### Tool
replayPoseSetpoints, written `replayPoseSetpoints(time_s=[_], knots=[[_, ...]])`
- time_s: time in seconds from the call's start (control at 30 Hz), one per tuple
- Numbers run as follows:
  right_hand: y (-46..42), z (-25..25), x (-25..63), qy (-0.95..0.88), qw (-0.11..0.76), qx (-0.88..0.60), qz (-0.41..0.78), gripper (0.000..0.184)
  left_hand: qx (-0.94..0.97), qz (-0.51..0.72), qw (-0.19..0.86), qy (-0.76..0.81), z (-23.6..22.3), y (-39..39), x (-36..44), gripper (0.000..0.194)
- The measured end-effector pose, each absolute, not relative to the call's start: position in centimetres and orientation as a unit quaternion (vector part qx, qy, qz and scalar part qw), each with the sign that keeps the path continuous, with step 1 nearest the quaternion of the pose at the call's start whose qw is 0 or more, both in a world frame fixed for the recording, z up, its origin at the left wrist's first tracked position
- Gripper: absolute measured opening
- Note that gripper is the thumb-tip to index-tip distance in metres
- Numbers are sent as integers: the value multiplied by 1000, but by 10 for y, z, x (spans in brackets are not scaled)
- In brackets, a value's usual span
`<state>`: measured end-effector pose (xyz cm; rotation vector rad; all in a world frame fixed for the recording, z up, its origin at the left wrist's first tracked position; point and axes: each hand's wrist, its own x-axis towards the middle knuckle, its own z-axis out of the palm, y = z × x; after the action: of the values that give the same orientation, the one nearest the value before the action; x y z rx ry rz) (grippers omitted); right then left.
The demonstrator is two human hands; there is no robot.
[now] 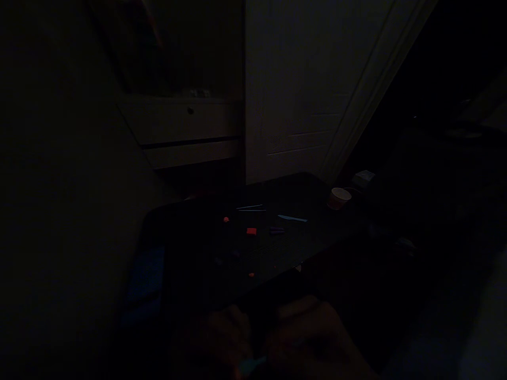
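Note:
The picture is very dark. At the bottom edge, my left hand is closed, its fingers around a small teal piece whose kind I cannot make out. My right hand is close beside it with curled fingers, and the narrow end of the teal piece reaches them. What the right fingers hold is hidden in shadow. Beyond both hands, on the dark table, lie a red block, two purple sticks, a blue plastic knife and small orange pieces, one near and one farther back.
Thin pale sticks lie toward the table's back. A paper cup stands at its right corner. A blue flat object is at the left. Drawers and a pale door rise behind.

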<state>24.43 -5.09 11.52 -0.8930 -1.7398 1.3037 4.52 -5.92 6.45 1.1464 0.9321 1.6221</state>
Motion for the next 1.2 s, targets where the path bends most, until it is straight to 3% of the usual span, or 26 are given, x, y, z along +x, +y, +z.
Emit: replayPoseSetpoints(time_s=[0.23,0.4,0.53,0.6,0.67,0.77,0.93,1.2], knots=[[-51,109,243,-695,368,-354,506,32,437,697,457,338,50,-58,37,26],[-58,91,252,-687,455,-413,388,15,459,699,440,328,41,-59,26,22],[-49,79,248,-673,465,-462,343,17,510,653,410,380,52,-57,20,17],[-36,76,239,-664,463,-469,354,17,549,610,381,426,56,-50,18,14],[-20,72,229,-649,467,-463,382,23,614,549,248,511,51,-39,17,9],[-2,56,219,-632,451,-472,416,27,666,501,119,539,29,-21,17,27],[3,19,210,-620,418,-494,443,31,668,468,91,572,-9,-7,8,51],[5,-5,195,-637,408,-481,442,32,667,451,91,586,-11,-11,-1,54]])
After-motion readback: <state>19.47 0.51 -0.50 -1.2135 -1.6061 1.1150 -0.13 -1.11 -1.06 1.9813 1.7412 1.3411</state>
